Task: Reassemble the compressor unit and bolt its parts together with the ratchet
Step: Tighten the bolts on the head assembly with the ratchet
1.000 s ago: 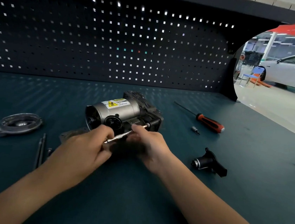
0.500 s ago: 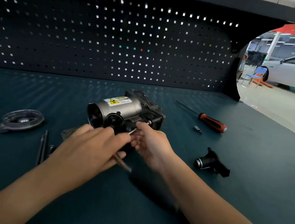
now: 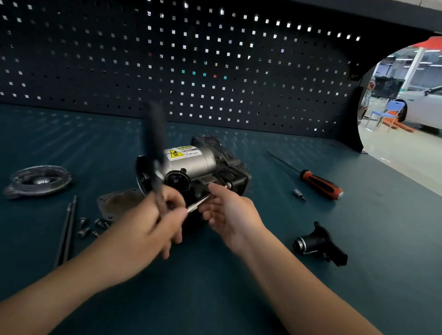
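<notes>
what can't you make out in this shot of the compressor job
Head view only:
- Black-handled ratchet in the left hand: motion-blurred, head detail lost.
- Slim silver extension bar: its tip on the grey-and-black compressor unit is hidden behind the right hand fingers.
- Small dark loose bolts on the mat: too small to size.
- Flat dark gasket plate: near edge covered by the left hand.

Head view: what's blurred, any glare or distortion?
Head view: ratchet in the left hand is motion-smeared; compressor label and screwdriver stay sharp; wide-angle bowing at edges; bright workshop opening at right against a dark pegboard.
</notes>
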